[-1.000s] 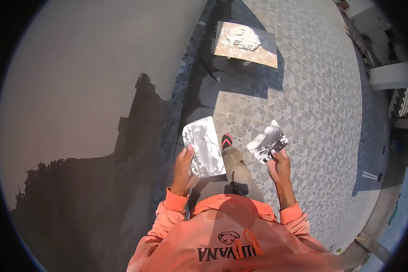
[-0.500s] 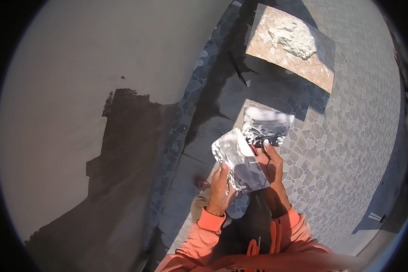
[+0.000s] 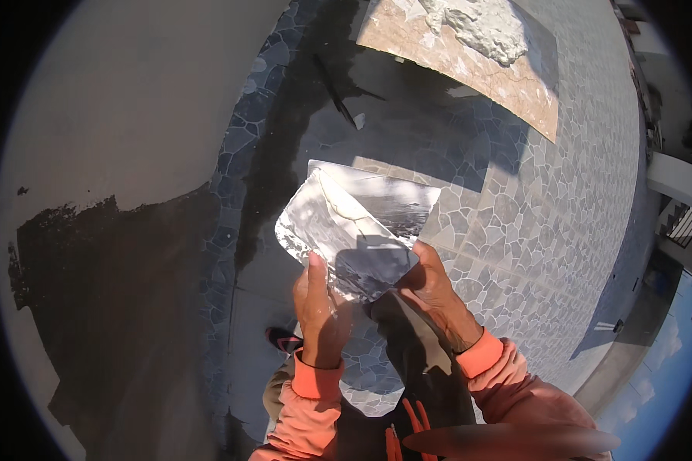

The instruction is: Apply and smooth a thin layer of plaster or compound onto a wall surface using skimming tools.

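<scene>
In front of me, my left hand point(image 3: 321, 319) grips a broad metal trowel point(image 3: 311, 223) by its near left side, thumb on top. White plaster smears its face, and a thick strip of wet plaster point(image 3: 342, 201) runs along its far right edge. My right hand point(image 3: 436, 290) is closed around a second metal trowel point(image 3: 396, 192), whose handle is hidden. That second blade lies partly beneath the first, and the two overlap at the strip of plaster. Dark smears mark the second blade.
Ahead, a brown board point(image 3: 469, 73) carries a heap of white plaster point(image 3: 488, 32). A dark thin stick point(image 3: 334, 92) lies on the floor. At left stands a wall with a pale coat point(image 3: 131, 100) and a dark patch point(image 3: 131, 307). Stone-patterned tiles point(image 3: 530, 230) spread to the right.
The left trowel has slid further over the right one, so less of the right blade and right hand shows. The whole view has shifted, with the board now higher in it.
</scene>
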Demonstrator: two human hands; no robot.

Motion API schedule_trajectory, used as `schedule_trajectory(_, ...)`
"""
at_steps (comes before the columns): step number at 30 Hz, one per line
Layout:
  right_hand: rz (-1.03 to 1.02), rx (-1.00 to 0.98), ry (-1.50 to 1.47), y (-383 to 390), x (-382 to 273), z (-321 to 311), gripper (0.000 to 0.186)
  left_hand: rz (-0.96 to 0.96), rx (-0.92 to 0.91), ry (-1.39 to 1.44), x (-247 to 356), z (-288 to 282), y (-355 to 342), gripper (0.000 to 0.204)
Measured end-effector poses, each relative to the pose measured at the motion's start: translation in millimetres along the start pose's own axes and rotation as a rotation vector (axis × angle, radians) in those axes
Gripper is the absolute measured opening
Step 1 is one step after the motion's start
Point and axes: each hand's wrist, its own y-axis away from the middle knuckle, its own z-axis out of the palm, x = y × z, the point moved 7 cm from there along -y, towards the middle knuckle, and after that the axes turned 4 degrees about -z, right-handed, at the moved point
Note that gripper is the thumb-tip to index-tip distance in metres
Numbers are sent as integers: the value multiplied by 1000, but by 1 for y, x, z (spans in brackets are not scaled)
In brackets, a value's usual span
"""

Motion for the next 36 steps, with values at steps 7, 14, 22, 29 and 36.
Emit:
schedule_trajectory(7,-43,318,-569,-192,8,-167,47,-1,-47,303,-39,-55,-48,47)
schedule_trajectory(14,-371,384,-709,-298,-40,-207,61,-117,123,260,-85,-124,-71,45)
schedule_trajectory(22,-513,349,-825,-318,-31,-196,57,-77,-74,186,-96,-148,-90,41)
schedule_trajectory(29,-722,352,-751,-357,-27,-212,48,143,-115,96,-76,-149,-92,50)
schedule_trajectory(36,-699,301,-688,-378,-26,-214,46,212,-209,148,-61,-141,-100,50)
